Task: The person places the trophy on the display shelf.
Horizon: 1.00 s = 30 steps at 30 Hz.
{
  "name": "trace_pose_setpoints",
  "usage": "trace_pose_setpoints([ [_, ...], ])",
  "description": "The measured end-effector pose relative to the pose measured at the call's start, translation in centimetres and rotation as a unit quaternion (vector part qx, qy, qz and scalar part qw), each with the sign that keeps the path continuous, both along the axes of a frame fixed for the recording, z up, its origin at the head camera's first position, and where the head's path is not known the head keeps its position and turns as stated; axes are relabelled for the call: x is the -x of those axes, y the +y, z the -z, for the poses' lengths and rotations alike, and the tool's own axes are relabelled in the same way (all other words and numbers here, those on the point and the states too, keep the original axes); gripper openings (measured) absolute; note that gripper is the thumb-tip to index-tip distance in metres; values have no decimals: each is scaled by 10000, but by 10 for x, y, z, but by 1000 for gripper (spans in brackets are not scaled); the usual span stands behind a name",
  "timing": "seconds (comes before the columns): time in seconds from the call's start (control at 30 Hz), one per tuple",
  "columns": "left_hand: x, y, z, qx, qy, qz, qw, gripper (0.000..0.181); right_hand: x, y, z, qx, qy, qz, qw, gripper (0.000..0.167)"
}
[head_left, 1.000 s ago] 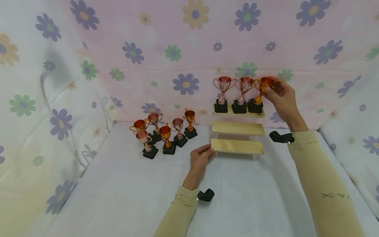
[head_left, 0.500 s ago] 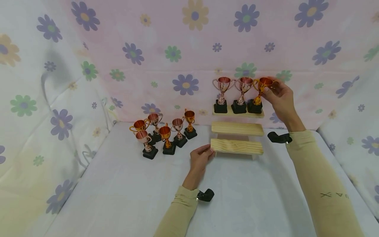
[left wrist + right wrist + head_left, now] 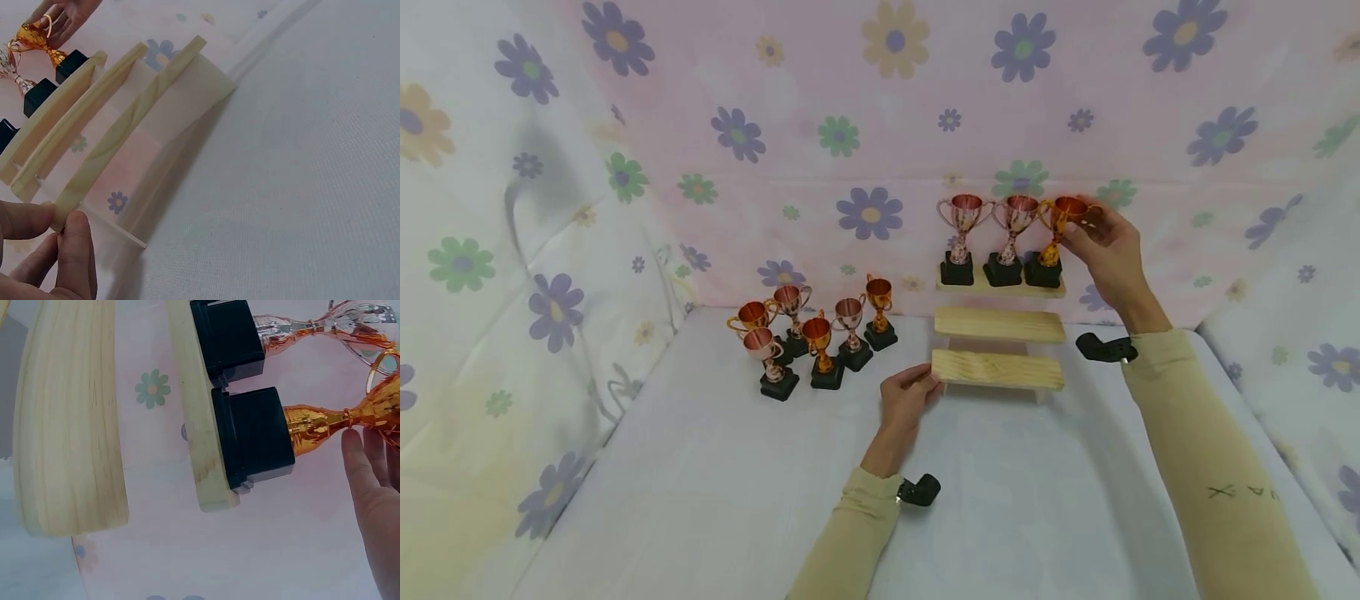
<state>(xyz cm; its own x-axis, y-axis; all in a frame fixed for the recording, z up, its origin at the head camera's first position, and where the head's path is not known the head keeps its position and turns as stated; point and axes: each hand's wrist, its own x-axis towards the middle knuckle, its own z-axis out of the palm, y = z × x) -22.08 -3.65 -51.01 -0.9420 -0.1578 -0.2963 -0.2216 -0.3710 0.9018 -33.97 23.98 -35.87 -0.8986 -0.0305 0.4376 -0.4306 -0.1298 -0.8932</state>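
A three-step wooden display stand (image 3: 997, 369) with clear side supports stands at the back right. My left hand (image 3: 904, 402) pinches the left end of its lowest plank between thumb and fingers, as the left wrist view also shows (image 3: 69, 256). On the top plank (image 3: 212, 469) two rose-gold trophies (image 3: 964, 221) (image 3: 1018, 221) and one gold trophy (image 3: 1063, 218) stand upright in a row on black bases. My right hand (image 3: 1108, 250) holds the gold trophy by its cup at the plank's right end. That trophy's base rests on the plank; some fingers are hidden behind the cup.
Left of the stand, several gold and rose-gold trophies (image 3: 817, 335) stand grouped on the white cloth (image 3: 715, 467). A flowered fabric backdrop (image 3: 820, 192) rises right behind the stand. The stand's middle plank (image 3: 1000, 325) and lowest plank carry no trophies.
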Motion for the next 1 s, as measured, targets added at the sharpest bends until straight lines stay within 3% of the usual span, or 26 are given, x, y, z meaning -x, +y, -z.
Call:
trace_pose_setpoints([
  [0.07,1,-1,0,170,80,34,9998,26,-4,4,1,-321,-137,138,9993,49],
  [0.17,2,-3,-1,1145,505,111,9921,25,-13,13,7,-818,-551,392,9944,61],
  [0.27,3,-7,-4,2437,1091,114,9636,25,-22,22,15,-1174,-994,576,9864,69],
  [0.33,3,-11,-6,2944,1367,78,9458,28,-24,26,21,-1409,-1181,592,9812,72],
  [0.5,2,-20,-15,3125,1398,208,9394,35,-24,29,28,-1896,-1278,637,9714,73],
  [0.57,-1,-25,-18,3255,1404,406,9342,37,-25,30,30,-1929,-1290,705,9701,72],
  [0.67,-12,-37,-25,3541,1499,1012,9175,38,-30,32,37,-1977,-1387,765,9674,72],
  [0.83,-37,-77,-35,3663,1907,2141,8852,33,-52,28,59,-2510,-1563,817,9518,65],
  [0.93,-53,-109,-40,3678,1943,2549,8729,33,-72,22,77,-2885,-1704,775,9390,60],
  [1.0,-64,-132,-42,3761,1902,2631,8679,34,-86,18,91,-3082,-1903,688,9296,59],
])
